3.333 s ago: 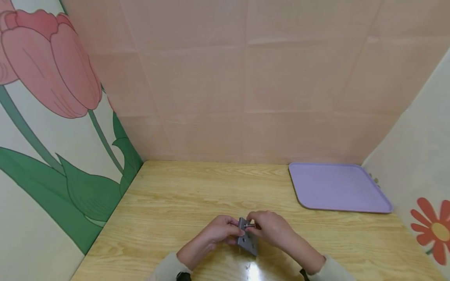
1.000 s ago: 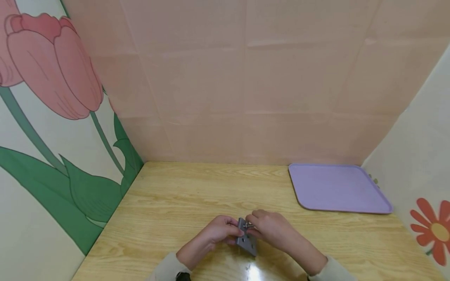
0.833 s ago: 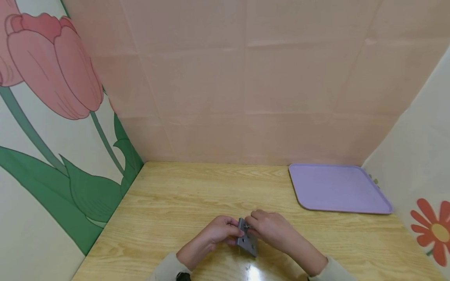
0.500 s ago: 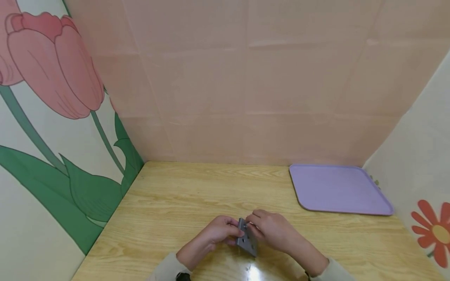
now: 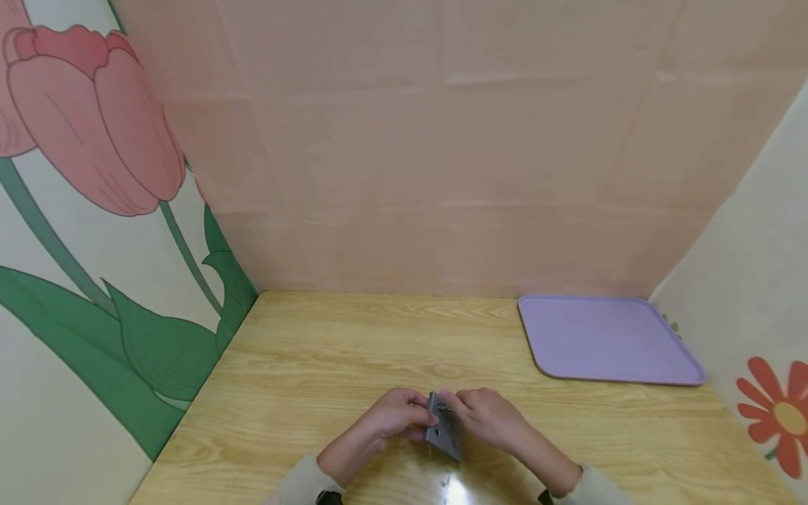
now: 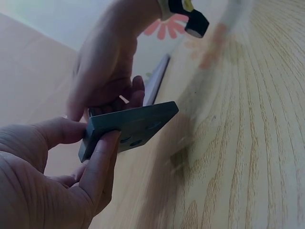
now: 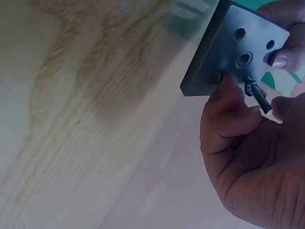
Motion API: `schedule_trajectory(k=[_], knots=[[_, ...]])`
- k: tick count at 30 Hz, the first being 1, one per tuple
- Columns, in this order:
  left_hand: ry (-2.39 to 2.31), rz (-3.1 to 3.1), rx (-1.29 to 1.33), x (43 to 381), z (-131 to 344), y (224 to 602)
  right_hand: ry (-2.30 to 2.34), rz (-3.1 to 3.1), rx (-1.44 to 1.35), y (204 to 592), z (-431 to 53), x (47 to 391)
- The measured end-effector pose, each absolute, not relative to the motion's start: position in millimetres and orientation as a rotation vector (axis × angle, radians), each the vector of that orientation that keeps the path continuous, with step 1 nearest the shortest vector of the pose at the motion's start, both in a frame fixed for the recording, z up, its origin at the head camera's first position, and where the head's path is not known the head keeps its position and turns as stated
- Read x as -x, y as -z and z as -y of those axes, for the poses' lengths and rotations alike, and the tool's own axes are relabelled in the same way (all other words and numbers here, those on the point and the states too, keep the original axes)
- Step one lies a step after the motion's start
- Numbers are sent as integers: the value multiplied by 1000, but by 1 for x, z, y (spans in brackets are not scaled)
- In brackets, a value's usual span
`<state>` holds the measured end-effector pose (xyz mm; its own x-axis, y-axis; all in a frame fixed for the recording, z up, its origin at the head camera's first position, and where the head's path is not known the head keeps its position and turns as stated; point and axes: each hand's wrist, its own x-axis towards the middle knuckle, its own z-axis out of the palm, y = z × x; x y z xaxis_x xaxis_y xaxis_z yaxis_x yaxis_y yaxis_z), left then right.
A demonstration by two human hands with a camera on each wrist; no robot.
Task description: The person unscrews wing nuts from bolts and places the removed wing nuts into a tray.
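At the front middle of the table, my left hand pinches a grey metal plate by its edge, thumb on one side and fingers on the other. The plate is tilted, and the right wrist view shows several round holes in it, one threaded. A threaded bolt projects from the plate's face, with a nut around it close to the plate. My right hand curls about the bolt, fingers to one side and thumb to the other. One of its fingertips lies right at the plate beside the nut.
A purple tray lies at the back right of the wooden table. A beige sheet hangs behind, with flower-patterned panels on the left and right sides.
My right hand's fingers have shifted round the bolt; the hand now sits slightly lower with one finger stretched toward the plate. The left hand and the plate stay in place.
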<state>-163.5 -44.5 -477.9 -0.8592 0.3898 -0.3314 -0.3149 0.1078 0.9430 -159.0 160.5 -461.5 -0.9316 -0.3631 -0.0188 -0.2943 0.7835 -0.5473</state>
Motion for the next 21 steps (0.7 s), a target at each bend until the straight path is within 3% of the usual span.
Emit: schedule_trajectory(k=[21], knots=[[-1827,-1858,-72,166,44,481,773,-2850,714,460,-161,164]])
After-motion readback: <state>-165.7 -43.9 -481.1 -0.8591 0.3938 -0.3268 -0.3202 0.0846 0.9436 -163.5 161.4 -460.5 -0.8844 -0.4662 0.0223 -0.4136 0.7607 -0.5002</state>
